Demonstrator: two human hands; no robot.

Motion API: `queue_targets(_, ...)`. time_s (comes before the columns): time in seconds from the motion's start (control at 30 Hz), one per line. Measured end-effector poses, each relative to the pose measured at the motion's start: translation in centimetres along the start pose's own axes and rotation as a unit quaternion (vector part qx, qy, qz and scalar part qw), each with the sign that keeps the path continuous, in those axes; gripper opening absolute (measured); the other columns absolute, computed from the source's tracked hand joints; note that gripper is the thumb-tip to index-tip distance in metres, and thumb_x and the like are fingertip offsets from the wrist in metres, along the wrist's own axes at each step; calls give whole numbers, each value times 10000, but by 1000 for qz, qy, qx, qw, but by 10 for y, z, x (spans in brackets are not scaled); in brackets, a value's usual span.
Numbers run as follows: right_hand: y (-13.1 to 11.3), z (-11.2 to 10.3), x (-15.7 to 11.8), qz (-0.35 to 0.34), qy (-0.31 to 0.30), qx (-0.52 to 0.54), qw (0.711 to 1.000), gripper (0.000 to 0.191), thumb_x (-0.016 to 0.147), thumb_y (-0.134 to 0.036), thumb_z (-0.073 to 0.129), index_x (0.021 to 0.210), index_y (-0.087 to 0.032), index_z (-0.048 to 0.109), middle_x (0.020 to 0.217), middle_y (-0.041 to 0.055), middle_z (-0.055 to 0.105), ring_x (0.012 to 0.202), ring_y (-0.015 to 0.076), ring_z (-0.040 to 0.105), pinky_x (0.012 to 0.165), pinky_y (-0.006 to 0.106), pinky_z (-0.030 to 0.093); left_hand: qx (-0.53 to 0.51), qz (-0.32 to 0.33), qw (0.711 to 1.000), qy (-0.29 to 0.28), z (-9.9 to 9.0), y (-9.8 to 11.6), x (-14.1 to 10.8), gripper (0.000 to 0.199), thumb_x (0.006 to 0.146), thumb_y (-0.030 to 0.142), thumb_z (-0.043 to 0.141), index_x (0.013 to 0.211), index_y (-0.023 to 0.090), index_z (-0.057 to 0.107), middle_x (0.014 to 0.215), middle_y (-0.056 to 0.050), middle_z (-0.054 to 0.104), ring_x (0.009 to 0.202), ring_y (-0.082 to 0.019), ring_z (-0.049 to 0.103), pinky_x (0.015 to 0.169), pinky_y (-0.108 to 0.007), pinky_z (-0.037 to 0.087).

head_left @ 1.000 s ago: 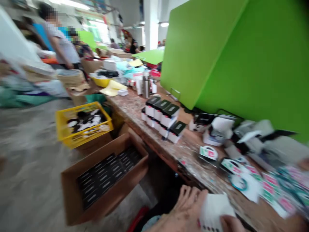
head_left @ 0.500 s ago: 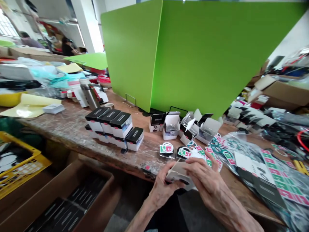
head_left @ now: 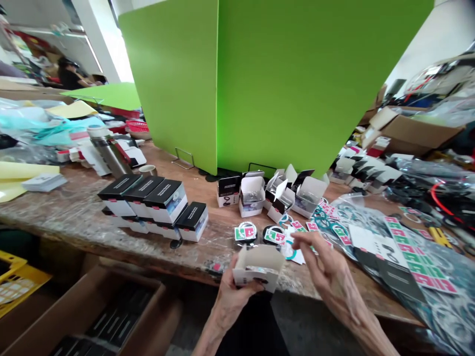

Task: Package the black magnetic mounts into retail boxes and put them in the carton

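**Carton in hand at the surface edge**

The left hand (head_left: 230, 295) is closed around the underside of a small white carton (head_left: 259, 267), holding it just above the front edge of the surface (head_left: 85, 222). The carton's top stands open; a dark shape shows at its front, too hidden to identify. The right hand (head_left: 326, 277) is open, its fingers extended just beside loose printed cards (head_left: 297, 242), holding nothing. Round black-and-white discs (head_left: 246, 232) lie nearby, with open cartons (head_left: 252, 195) behind them. Black-lidded boxes (head_left: 148, 198) stand stacked to the left.

Step, by appearance: handling one open carton. Its raised top seems to call for folding shut.
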State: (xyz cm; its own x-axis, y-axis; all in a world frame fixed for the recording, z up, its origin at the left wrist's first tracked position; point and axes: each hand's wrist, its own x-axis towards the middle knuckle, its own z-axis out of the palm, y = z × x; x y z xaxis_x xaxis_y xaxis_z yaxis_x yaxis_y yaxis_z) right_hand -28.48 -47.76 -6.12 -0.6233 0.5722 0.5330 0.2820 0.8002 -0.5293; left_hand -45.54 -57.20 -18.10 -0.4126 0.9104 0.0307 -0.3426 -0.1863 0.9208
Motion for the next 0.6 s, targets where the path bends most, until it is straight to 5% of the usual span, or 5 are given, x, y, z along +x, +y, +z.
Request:
queue_targets(0.1,28,17,-8,171,-69,68,980,225,968,-297,360,1002,-215,567,824,18,638,733,148,605,658,272,472,14,-46,997,57,-7,14,7,536,548,346,865,990,141,640,892,-66,730,796,-202,674,754,-298,542)
queue_targets(0.2,50,48,-18,208,-163,118,957,279,959,-303,339,942,-207,601,799,11,648,716,146,603,641,265,455,47,-79,993,73,-7,27,16,538,530,418,857,943,134,662,861,-78,736,786,-223,686,714,-299,549)
queue_targets(0.4,46,61,-16,229,-111,80,964,261,951,-297,366,939,-198,607,799,19,651,711,160,601,659,284,462,43,-74,995,56,-5,34,26,573,578,442,835,1020,144,623,879,-54,734,786,-176,668,725,-252,529)
queue_targets(0.5,19,29,-9,157,-4,34,987,244,955,-275,394,1123,-212,558,1031,60,648,928,182,615,814,314,489,65,-39,997,19,-3,34,26,559,626,362,826,1097,174,591,930,-26,715,834,-160,651,754,-238,516)
queue_targets(0.6,-7,2,2,-42,-32,-28,998,370,933,-159,414,1286,-252,469,1261,67,561,1228,201,473,1033,388,394,78,16,996,-29,2,27,25,548,665,274,808,1151,224,560,979,10,682,845,-131,622,756,-210,496)
